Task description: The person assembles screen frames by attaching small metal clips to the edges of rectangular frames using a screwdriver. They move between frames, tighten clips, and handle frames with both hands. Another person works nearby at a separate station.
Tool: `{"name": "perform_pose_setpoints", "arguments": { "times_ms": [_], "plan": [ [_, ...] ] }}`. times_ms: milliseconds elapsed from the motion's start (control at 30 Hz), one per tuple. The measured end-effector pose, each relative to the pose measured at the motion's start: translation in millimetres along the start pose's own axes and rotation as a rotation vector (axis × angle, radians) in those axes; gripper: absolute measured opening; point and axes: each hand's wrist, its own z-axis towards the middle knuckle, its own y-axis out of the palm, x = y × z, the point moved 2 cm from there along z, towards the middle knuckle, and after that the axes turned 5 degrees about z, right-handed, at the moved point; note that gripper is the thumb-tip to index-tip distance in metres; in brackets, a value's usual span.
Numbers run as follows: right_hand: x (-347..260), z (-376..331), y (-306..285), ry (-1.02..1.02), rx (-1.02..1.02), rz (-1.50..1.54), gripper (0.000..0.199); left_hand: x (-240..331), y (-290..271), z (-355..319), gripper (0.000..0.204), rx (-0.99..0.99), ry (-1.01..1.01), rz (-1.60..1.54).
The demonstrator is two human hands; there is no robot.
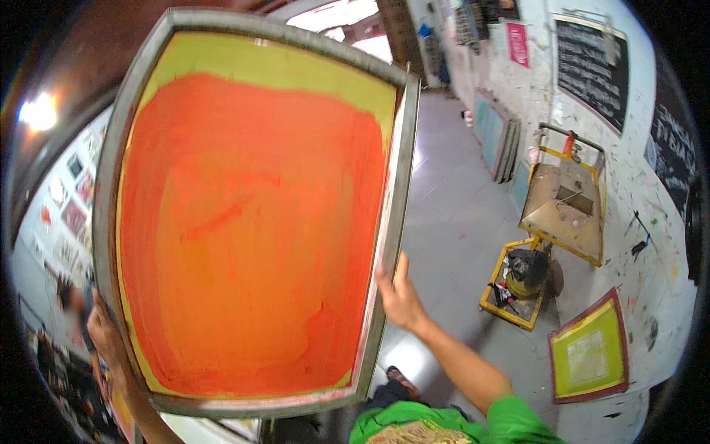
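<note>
A large silk-screen frame (251, 222) is held up before me, its grey border around yellow-green mesh with a wide coat of orange-red over most of it. My left hand (107, 333) grips the frame's left side low down, its fingers partly hidden by the border. On the right side, my right hand (401, 294) is closed around the edge, thumb toward the front. The frame stands tilted and hides much of what lies beyond it.
Along the right wall are a yellow metal cart (566, 200) with a lower shelf, several leaning screens (497, 137), and a yellow-green screen (589, 348) with a dark red border. Blackboards (592, 70) hang above. A person (74, 300) is partly visible at far left. Grey tiled floor (444, 200) runs between.
</note>
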Motion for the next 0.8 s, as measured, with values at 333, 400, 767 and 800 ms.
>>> {"name": "perform_pose_setpoints", "arguments": {
  "times_ms": [333,400,767,800],
  "plan": [
    [134.6,137.2,-91.1,0.145,-0.100,0.082,0.090,171.0,235.6,119.3,0.066,0.146,0.066,-0.140],
    [153.4,169.8,-103.3,0.240,-0.174,0.189,0.088,190.0,280.9,147.9,0.067,0.186,0.085,-0.018],
    [209.0,383.2,-247.8,0.374,-0.317,-0.250,0.073,436.6,494.2,271.2,0.054,0.239,0.455,0.180],
    [212.8,407.0,-271.3,0.335,-0.350,-0.447,0.071,473.5,516.1,272.1,0.051,0.253,0.501,0.101]
  ]
}}
